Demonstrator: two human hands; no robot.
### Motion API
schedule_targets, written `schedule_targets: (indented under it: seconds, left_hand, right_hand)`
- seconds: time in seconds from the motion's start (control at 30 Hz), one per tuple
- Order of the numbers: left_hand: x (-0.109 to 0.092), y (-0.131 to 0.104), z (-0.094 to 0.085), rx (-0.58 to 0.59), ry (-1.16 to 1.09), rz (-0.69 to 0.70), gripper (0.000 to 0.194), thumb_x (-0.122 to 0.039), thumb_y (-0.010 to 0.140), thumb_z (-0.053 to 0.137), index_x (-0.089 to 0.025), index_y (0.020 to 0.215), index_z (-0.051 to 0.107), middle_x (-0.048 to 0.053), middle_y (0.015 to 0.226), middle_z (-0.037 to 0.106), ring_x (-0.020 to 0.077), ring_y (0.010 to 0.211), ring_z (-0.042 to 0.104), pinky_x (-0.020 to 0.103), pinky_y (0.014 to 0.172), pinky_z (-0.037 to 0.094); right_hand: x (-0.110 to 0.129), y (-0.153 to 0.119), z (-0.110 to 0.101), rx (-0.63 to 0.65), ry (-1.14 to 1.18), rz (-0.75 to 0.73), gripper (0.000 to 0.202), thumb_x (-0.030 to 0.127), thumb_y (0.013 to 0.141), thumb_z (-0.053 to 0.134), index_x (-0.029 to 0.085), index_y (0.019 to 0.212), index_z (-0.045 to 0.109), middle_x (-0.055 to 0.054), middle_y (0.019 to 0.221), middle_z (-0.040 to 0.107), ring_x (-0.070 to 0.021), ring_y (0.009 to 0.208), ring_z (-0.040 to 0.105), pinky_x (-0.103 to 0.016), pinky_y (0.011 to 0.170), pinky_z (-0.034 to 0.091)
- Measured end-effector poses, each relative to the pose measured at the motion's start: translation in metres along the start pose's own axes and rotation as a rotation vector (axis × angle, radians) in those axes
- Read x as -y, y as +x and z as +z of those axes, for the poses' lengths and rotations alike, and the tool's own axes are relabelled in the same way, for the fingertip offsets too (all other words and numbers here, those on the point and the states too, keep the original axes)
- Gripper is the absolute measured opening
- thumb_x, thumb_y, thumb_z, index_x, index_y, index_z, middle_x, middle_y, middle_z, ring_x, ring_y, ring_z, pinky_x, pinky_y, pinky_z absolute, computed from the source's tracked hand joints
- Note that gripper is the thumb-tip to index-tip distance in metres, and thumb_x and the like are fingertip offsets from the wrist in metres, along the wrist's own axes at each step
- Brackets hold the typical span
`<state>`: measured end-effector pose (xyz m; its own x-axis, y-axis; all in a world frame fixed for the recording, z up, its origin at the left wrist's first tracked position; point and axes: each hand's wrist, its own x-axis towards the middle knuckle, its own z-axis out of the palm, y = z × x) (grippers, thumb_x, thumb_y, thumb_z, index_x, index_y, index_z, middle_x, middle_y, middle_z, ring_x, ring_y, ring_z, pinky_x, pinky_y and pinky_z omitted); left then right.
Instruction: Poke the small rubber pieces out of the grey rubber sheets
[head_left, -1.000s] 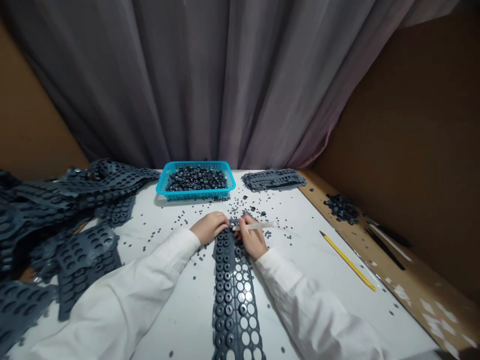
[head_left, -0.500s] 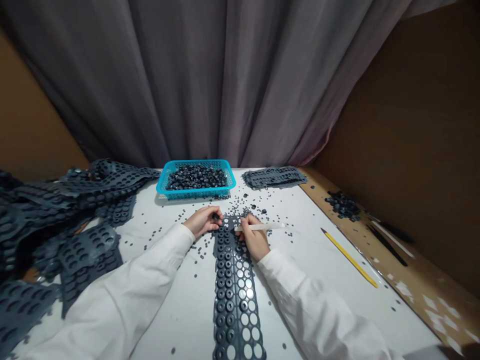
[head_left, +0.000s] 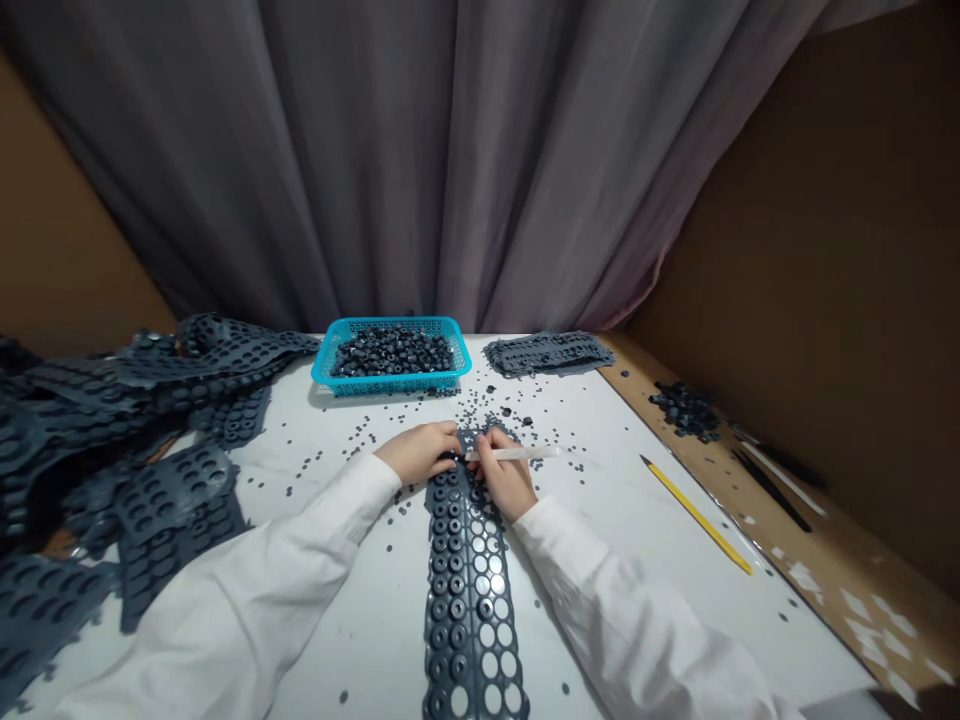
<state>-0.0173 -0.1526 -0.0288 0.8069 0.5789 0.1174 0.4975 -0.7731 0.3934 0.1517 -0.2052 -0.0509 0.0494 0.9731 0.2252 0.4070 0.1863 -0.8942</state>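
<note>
A long dark grey rubber sheet (head_left: 469, 560) lies lengthwise before me. Ring-shaped rubber pieces fill most of its left columns; many round holes show on its right side. My right hand (head_left: 508, 475) grips a slim white stick (head_left: 529, 453), its tip pointing left over the sheet's far end. Facing it, my left hand (head_left: 421, 452) rests at the far left edge of the sheet, fingers bent and closed near the stick's tip. What those fingers pinch is hidden.
A blue basket (head_left: 390, 384) of small black rubber parts stands at the back. Perforated sheets (head_left: 172, 490) pile up on the left, and more sheets (head_left: 551, 352) lie back right. A yellow pencil-like stick (head_left: 697, 515) and a heap of black bits (head_left: 684, 410) are at right. Small discs litter the table.
My left hand has moved right onto the sheet, and the dark piece at its fingertips is now out of sight. The white stick has shifted slightly left with my right hand.
</note>
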Motion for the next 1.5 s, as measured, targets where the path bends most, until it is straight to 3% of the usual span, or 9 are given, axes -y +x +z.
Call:
schedule_targets:
  seconds: [0.17, 0.33, 0.43, 0.63, 0.9, 1.3, 1.5]
  left_hand:
    - [-0.002, -0.001, 0.009, -0.030, -0.008, 0.015, 0.017, -0.011, 0.084, 0.046, -0.016, 0.087, 0.062, 0.006, 0.096, 0.059, 0.0178, 0.089, 0.057, 0.027, 0.080, 0.045]
    - [0.002, -0.005, 0.025, -0.280, -0.225, -0.139, 0.009, -0.015, 0.083, 0.052, -0.015, 0.079, 0.061, 0.004, 0.079, 0.061, 0.0153, 0.077, 0.057, 0.026, 0.074, 0.045]
    - [0.002, -0.005, 0.029, -0.338, -0.248, -0.190, 0.009, -0.015, 0.082, 0.053, -0.014, 0.078, 0.061, 0.004, 0.079, 0.062, 0.0154, 0.076, 0.058, 0.027, 0.073, 0.045]
    - [0.004, -0.004, 0.021, -0.235, -0.248, -0.101, 0.004, -0.014, 0.078, 0.059, -0.015, 0.079, 0.062, 0.003, 0.078, 0.061, 0.0153, 0.077, 0.057, 0.026, 0.074, 0.045]
    - [0.012, -0.005, 0.017, -0.096, -0.124, -0.008, 0.017, -0.018, 0.082, 0.055, -0.015, 0.097, 0.063, 0.007, 0.090, 0.059, 0.0176, 0.086, 0.057, 0.029, 0.081, 0.045]
    - [0.011, -0.006, 0.016, -0.071, -0.065, 0.033, 0.018, -0.020, 0.086, 0.050, -0.017, 0.098, 0.063, 0.007, 0.092, 0.058, 0.0171, 0.086, 0.056, 0.027, 0.079, 0.045]
    - [0.003, -0.004, 0.013, -0.025, 0.096, 0.030, 0.018, -0.018, 0.087, 0.047, -0.016, 0.093, 0.063, 0.007, 0.089, 0.058, 0.0182, 0.086, 0.055, 0.027, 0.077, 0.045]
  right_hand:
    - [-0.002, 0.001, 0.000, 0.006, -0.050, -0.040, 0.032, 0.037, 0.088, 0.039, 0.024, 0.059, 0.038, 0.003, 0.048, 0.054, -0.0147, 0.043, 0.051, -0.027, 0.050, 0.041]
    - [-0.007, 0.002, 0.002, 0.013, -0.048, -0.043, 0.033, 0.037, 0.090, 0.036, 0.024, 0.060, 0.038, 0.002, 0.048, 0.055, -0.0153, 0.043, 0.052, -0.027, 0.049, 0.040]
    - [-0.007, 0.003, 0.002, 0.017, -0.047, -0.045, 0.032, 0.037, 0.089, 0.037, 0.024, 0.060, 0.039, 0.002, 0.048, 0.055, -0.0153, 0.044, 0.053, -0.027, 0.050, 0.041]
    - [-0.005, 0.002, 0.000, 0.013, -0.038, -0.045, 0.031, 0.036, 0.088, 0.040, 0.023, 0.059, 0.039, 0.003, 0.049, 0.056, -0.0144, 0.044, 0.052, -0.026, 0.050, 0.041]
    - [-0.006, 0.000, 0.000, -0.014, 0.107, 0.066, 0.029, 0.040, 0.080, 0.054, 0.022, 0.061, 0.041, 0.003, 0.051, 0.059, -0.0136, 0.043, 0.053, -0.025, 0.045, 0.042]
    - [-0.004, 0.001, 0.000, 0.004, 0.009, 0.007, 0.029, 0.037, 0.081, 0.053, 0.023, 0.059, 0.039, 0.003, 0.049, 0.059, -0.0140, 0.043, 0.053, -0.026, 0.048, 0.041]
    - [-0.006, 0.001, 0.001, 0.026, -0.069, -0.048, 0.027, 0.032, 0.081, 0.051, 0.023, 0.058, 0.039, 0.002, 0.051, 0.058, -0.0142, 0.046, 0.053, -0.025, 0.051, 0.040]
